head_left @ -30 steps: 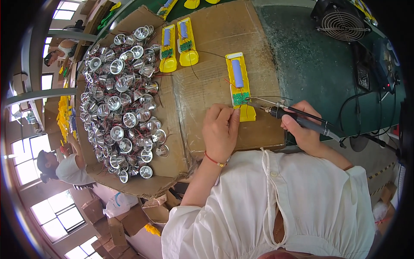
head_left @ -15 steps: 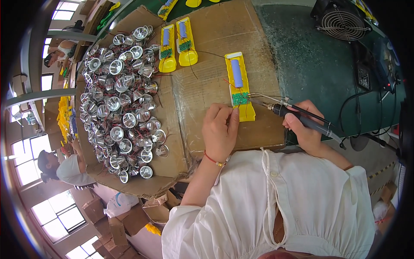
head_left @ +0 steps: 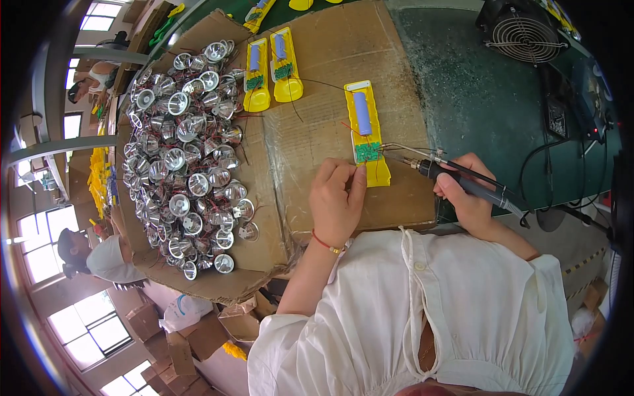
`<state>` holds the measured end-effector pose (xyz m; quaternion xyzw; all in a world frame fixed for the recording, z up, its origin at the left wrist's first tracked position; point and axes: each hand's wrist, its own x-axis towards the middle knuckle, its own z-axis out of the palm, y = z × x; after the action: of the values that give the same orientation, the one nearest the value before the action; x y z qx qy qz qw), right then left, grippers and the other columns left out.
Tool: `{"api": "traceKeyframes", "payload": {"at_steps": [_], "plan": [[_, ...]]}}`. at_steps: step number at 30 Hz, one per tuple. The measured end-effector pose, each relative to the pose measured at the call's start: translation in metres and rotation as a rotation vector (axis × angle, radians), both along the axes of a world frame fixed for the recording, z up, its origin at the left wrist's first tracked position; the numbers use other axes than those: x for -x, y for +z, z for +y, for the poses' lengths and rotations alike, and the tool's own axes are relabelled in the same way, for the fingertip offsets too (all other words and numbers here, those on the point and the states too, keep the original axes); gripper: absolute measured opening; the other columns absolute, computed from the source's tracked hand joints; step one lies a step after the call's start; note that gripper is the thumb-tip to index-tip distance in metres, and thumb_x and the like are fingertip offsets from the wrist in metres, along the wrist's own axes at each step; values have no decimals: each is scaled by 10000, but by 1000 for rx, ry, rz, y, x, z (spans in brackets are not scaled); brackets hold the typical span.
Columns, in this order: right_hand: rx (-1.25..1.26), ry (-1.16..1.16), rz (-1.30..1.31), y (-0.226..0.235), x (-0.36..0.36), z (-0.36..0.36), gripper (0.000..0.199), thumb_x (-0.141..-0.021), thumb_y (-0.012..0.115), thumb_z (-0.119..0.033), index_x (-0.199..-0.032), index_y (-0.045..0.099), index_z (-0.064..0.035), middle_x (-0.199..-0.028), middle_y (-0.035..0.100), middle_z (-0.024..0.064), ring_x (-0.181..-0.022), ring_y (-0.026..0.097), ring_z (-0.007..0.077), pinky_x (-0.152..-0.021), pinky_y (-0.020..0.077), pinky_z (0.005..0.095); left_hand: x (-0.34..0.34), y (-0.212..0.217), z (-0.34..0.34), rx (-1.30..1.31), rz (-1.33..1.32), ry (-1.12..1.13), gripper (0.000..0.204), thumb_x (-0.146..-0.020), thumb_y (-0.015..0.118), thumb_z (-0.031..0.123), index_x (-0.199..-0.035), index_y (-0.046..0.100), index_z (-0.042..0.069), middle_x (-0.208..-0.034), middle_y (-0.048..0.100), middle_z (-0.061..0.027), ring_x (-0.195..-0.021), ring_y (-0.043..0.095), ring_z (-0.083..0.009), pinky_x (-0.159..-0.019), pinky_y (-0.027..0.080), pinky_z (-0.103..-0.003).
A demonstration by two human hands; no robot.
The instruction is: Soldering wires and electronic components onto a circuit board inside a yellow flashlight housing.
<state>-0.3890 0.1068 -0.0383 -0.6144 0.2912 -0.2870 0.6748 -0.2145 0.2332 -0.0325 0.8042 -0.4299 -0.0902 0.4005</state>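
Cardboard sheet (head_left: 396, 59) covers most of the bench and serves as landmark; its near edge runs just in front of the person's chest, its right edge stops short of bare green table (head_left: 489, 99). Yellow housing (head_left: 365, 122) lies lengthwise right of sheet centre, well inside the right edge, with a blue cylindrical cell (head_left: 362, 113) in its upper part and a small green circuit board (head_left: 367, 152) lower down. Left hand (head_left: 338, 201) rests on the sheet at the housing's near end, thumb and fingertips pressed together on something thin beside the board; what exactly is pinched cannot be told. Right hand (head_left: 470, 198) sits over the sheet's near right corner, fingers wrapped closed round a black-handled soldering iron (head_left: 456, 175); its tip reaches left to the board's right edge. Thin wire loops above the tip.

Two more yellow housings (head_left: 272, 66) lie side by side near the sheet's far edge, left of centre. Heap of silver reflector cups (head_left: 185, 145) fills the sheet's left part, spilling to its left and near edges. Open cardboard remains between heap and housing, and beyond the housing toward the far edge. Black fan (head_left: 522, 30) stands on the green table past the sheet's far right corner, cables trailing along the table's right side.
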Motion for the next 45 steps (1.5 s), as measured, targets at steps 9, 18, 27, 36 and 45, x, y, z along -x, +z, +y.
{"api": "traceKeyframes", "payload": {"at_steps": [9, 18, 27, 36, 45], "plan": [[6, 30, 17, 3, 0, -1, 117, -809, 573, -42, -875, 490, 8, -706, 579, 95, -626, 559, 110, -569, 478, 240, -4, -2, 5, 5, 56, 58, 130, -808, 621, 75, -748, 585, -34, -764, 556, -84, -593, 526, -129, -520, 414, -246], [-7, 66, 48, 5, -4, -3, 132, -802, 592, -50, -875, 499, 7, -715, 583, 93, -636, 578, 112, -569, 491, 235, -4, 9, 0, -13, 186, -5, 144, -814, 603, 107, -739, 628, -13, -747, 557, -105, -624, 529, -218, -566, 418, -293], [27, 29, 30, 6, -16, -2, 133, -782, 649, -92, -817, 545, -18, -669, 608, 30, -600, 545, 42, -524, 428, 193, -8, 11, -10, -192, -1, 0, 178, -782, 626, 150, -670, 617, 12, -720, 530, -103, -585, 531, -277, -518, 416, -356], [6, 84, 61, 12, -21, -6, 133, -781, 650, -88, -797, 540, -15, -649, 599, 33, -579, 531, 40, -503, 413, 190, -13, 8, -9, -192, 39, -30, 196, -790, 613, 152, -640, 606, 27, -702, 516, -100, -567, 529, -281, -510, 412, -371], [51, 56, 95, 15, -18, 1, 149, -779, 661, -108, -801, 550, -11, -634, 588, 27, -553, 526, 52, -490, 405, 202, -14, 8, -10, -174, 61, -29, 192, -800, 607, 128, -654, 638, 8, -686, 520, -96, -524, 497, -206, -495, 378, -305]]}}
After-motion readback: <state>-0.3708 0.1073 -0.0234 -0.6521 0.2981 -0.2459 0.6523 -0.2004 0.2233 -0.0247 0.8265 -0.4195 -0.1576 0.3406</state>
